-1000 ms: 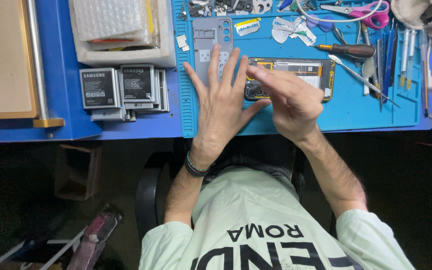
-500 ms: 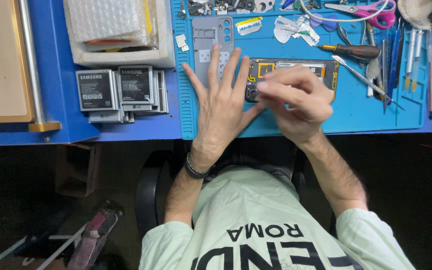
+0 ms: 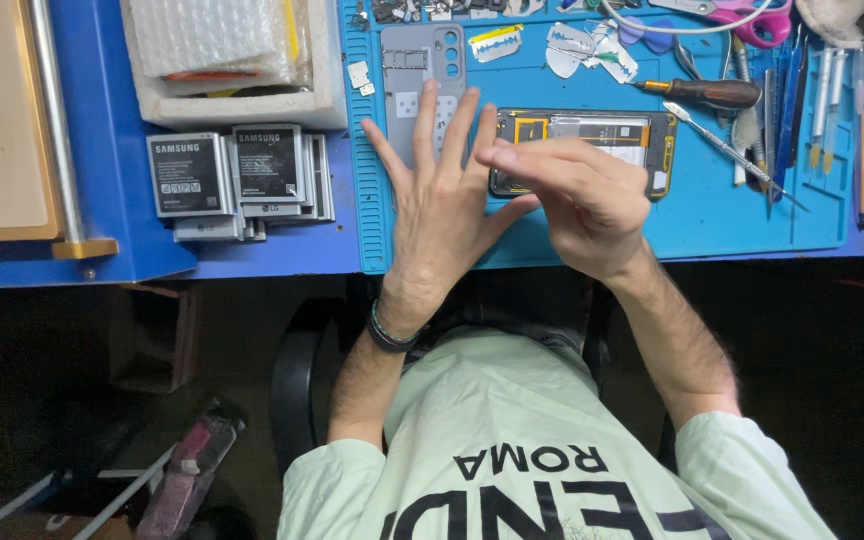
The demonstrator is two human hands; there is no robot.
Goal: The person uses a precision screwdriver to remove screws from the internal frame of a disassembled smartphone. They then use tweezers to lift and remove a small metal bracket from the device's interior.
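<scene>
My left hand (image 3: 442,200) is flat with fingers spread wide over the blue work mat (image 3: 732,210), its fingertips lying across a grey phone back cover (image 3: 407,60). My right hand (image 3: 577,195) hovers just right of it, fingers drawn together and pointing left, their tips meeting my left index finger. I see nothing held between them. Under my right hand lies an opened phone (image 3: 602,130) with its inner frame and battery exposed, partly hidden by the fingers.
Several loose phone batteries (image 3: 237,175) are stacked left of the mat, below a white foam box (image 3: 232,100) of bubble wrap. A wooden-handled screwdriver (image 3: 707,92), tweezers (image 3: 732,150), pink scissors (image 3: 752,20) and more tools crowd the mat's right and far edge.
My right hand lifted off the phone and slid left, bringing its fingertips to my left index finger. My left hand stayed spread in place.
</scene>
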